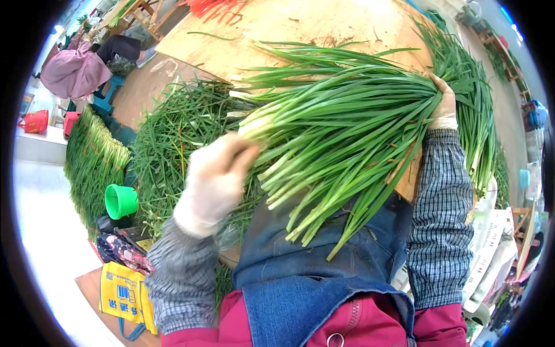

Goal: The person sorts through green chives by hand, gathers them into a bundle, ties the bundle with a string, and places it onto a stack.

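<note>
A large bunch of long green leafy stalks (pixel 347 115) fans out over the wooden board and my lap, pale ends toward the left and bottom. My right hand (pixel 444 103), in a pale glove, is wrapped round the leafy end at the right. At the pale ends on the left is my left hand (pixel 217 176), gloved and smeared by motion, its fingertips close to the stalks. Whether it holds any stalk is hidden by the blur.
The wooden board (pixel 196 43) bears red strips (pixel 217 8) at its far edge. Loose greens (pixel 173 139) are heaped at left, beside a green bucket (pixel 121 201) and a yellow bag (pixel 124 292). More stalks (pixel 462 87) lie at right. A person (pixel 78 69) sits at upper left.
</note>
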A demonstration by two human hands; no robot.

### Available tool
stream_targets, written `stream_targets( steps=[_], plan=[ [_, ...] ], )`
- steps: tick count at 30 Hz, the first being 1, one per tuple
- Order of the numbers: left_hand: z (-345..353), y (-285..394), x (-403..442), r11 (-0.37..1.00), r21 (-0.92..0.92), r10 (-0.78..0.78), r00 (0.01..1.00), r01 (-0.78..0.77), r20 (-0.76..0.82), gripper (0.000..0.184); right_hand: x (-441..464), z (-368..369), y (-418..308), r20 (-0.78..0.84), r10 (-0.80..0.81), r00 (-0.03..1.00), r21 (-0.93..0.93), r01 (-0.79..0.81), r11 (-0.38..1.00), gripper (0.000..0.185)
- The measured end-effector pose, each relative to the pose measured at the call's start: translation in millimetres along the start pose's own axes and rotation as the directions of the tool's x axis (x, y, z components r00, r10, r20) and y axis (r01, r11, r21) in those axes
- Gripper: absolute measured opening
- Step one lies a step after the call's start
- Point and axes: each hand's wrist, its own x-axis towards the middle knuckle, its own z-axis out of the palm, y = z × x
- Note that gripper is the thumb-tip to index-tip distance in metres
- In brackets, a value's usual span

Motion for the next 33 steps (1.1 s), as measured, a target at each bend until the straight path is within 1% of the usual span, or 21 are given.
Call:
stream_targets(
  steps=[2,4,5,6,8,10,12,14,15,16,18,20,21,23,24,25,26,28,30,32,33],
  plan=[
    [-51,9,-23,0.930,0.042,-0.369,0.922,0.366,0.118,0.007,-6,6,1,-0.026,0.008,1.000,-0.001,-0.009,1.000,0.018],
    [-96,-32,-61,0.829,0.296,-0.503,0.864,0.475,0.024,0.004,2,-2,0,-0.034,-0.015,0.999,-0.008,0.015,1.000,0.018],
    [-118,-63,-89,0.674,0.666,-0.407,0.913,0.320,-0.026,0.002,4,-3,0,-0.035,-0.025,0.999,-0.007,0.025,1.000,0.018],
    [-131,-83,-107,0.374,0.916,-0.298,0.954,0.142,-0.027,0.002,5,-2,1,-0.035,-0.034,0.999,-0.006,0.034,0.999,0.019],
    [-108,-69,-100,0.376,0.926,-0.042,0.997,-0.037,0.057,0.010,5,-3,1,-0.009,-0.013,1.000,0.014,0.013,1.000,0.020],
    [-58,-32,-69,0.730,0.665,0.191,0.981,-0.158,0.024,0.024,4,-4,-1,0.053,0.025,0.998,0.043,-0.027,0.999,0.022],
    [-15,-9,-39,0.779,0.526,0.378,0.925,-0.341,0.039,0.031,6,-6,-1,0.064,0.037,0.997,0.038,-0.040,0.999,0.024],
    [19,-8,-13,0.647,0.691,0.406,0.913,-0.322,0.046,0.027,2,0,-2,0.009,0.027,1.000,-0.016,-0.027,1.000,0.024],
    [31,-7,-2,0.604,0.746,0.327,0.941,-0.281,0.090,0.027,-3,4,0,-0.004,-0.003,1.000,-0.027,0.003,1.000,0.023],
    [39,-16,7,0.546,0.782,0.401,0.913,-0.302,0.073,0.026,-8,9,1,-0.017,-0.032,0.999,-0.037,0.031,0.999,0.022],
    [30,-23,4,0.699,0.644,0.320,0.942,-0.310,0.107,0.022,-8,16,1,-0.031,-0.060,0.998,-0.052,0.059,0.997,0.021],
    [-8,-24,-18,0.811,0.472,0.365,0.930,-0.345,0.054,0.019,-9,13,0,-0.056,-0.058,0.997,-0.062,0.054,0.997,0.019],
    [-33,-34,-35,0.861,0.437,0.280,0.960,-0.258,0.015,0.017,-7,10,0,-0.026,-0.018,0.999,-0.006,0.018,1.000,0.018],
    [-90,-65,-83,0.859,0.501,-0.123,0.992,0.106,-0.001,0.011,-2,3,-1,-0.059,-0.023,0.998,-0.044,0.020,0.999,0.018],
    [-114,-80,-109,0.718,0.672,-0.209,0.977,0.181,-0.040,0.010,1,2,0,-0.080,-0.033,0.996,-0.056,0.028,0.998,0.018],
    [-132,-95,-133,0.355,0.919,-0.351,0.935,0.173,-0.040,0.006,4,-3,0,-0.046,-0.031,0.998,-0.049,0.029,0.998,0.018],
    [-133,-95,-136,0.064,0.988,-0.549,0.831,0.143,-0.085,0.007,6,-6,0,-0.011,-0.033,0.999,-0.041,0.032,0.999,0.019],
    [-107,-83,-126,0.462,0.886,-0.168,0.985,0.034,0.050,0.018,5,-6,1,-0.006,-0.041,0.999,-0.040,0.041,0.998,0.019],
    [-52,-51,-85,0.728,0.644,0.275,0.961,-0.234,0.038,0.026,-3,6,1,-0.054,-0.051,0.997,-0.060,0.048,0.997,0.020],
    [-11,-25,-47,0.759,0.549,0.389,0.920,-0.349,0.047,0.025,-7,10,1,0.001,0.001,1.000,-0.013,-0.001,1.000,0.022],
    [5,-14,-32,0.714,0.618,0.383,0.922,-0.330,0.050,0.022,-12,13,1,0.019,0.020,1.000,-0.021,-0.020,1.000,0.022]
  ],
)
